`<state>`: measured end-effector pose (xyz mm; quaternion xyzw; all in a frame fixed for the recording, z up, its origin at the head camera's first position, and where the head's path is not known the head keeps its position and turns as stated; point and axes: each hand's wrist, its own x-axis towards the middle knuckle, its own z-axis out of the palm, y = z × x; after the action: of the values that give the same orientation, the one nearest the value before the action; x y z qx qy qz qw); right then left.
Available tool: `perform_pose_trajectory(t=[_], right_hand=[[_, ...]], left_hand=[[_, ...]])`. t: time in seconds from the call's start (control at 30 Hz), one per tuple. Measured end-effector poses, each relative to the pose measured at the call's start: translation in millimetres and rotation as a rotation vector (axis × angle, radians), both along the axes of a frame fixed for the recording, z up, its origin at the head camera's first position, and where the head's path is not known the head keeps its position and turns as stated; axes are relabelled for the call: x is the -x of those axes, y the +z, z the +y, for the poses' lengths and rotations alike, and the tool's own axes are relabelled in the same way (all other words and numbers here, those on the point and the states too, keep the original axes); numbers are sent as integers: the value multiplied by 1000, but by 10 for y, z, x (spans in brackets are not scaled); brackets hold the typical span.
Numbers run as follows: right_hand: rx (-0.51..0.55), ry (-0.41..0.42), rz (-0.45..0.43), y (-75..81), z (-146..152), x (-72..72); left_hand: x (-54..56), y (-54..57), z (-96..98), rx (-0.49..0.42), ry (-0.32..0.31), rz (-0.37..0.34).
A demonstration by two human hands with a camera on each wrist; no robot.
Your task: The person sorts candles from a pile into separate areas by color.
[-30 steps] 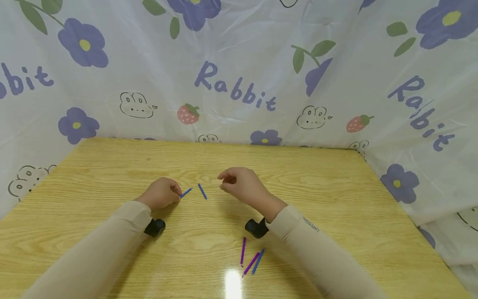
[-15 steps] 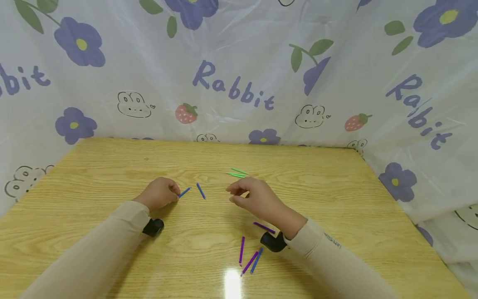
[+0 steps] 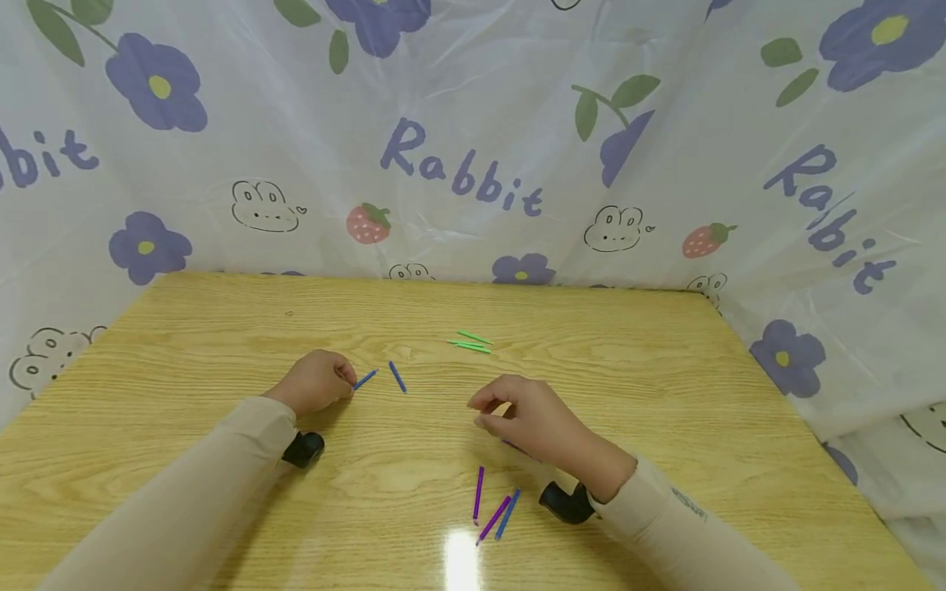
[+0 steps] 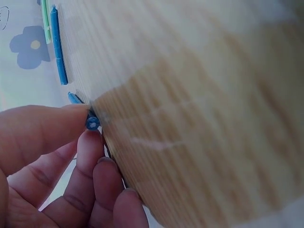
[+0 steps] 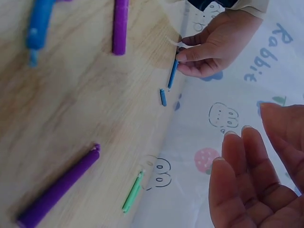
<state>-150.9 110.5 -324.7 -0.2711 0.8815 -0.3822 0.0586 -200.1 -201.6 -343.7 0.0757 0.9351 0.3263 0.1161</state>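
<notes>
My left hand (image 3: 316, 383) pinches a thin blue candle (image 3: 365, 379) between thumb and forefinger, low over the table; in the left wrist view its round end (image 4: 92, 123) faces the camera. Just right of it lies a second blue candle (image 3: 397, 377). My right hand (image 3: 535, 419) hovers over the table with loosely bent fingers, thumb apart, holding nothing. Beneath it a purple candle (image 5: 59, 187) lies mostly hidden from the head view. Nearer the front are two more purple candles (image 3: 479, 494) and a third blue candle (image 3: 507, 515).
Several light green candles (image 3: 473, 347) lie close together toward the back of the wooden table (image 3: 628, 353). A white patterned curtain (image 3: 458, 123) hangs behind the table and along its sides.
My right hand has moved right and toward the front, uncovering the green candles. The purple candle beneath it came into view, then was mostly covered again. My left hand stays on its blue candle.
</notes>
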Motion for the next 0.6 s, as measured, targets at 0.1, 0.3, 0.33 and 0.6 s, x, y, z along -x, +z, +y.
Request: perform_pose_trajectory(t=[0.1, 0.3, 0.33, 0.6], right_hand=[[-2, 23, 14, -21, 40, -28], [-5, 77, -2, -51, 120, -86], [-7, 85, -8, -56, 133, -96], [-23, 138, -20, -128, 233, -169]], left_hand=[[1, 1, 2, 1, 3, -2], [2, -7, 2, 3, 5, 4], [2, -8, 2, 3, 4, 3], [3, -9, 7, 11, 12, -1]])
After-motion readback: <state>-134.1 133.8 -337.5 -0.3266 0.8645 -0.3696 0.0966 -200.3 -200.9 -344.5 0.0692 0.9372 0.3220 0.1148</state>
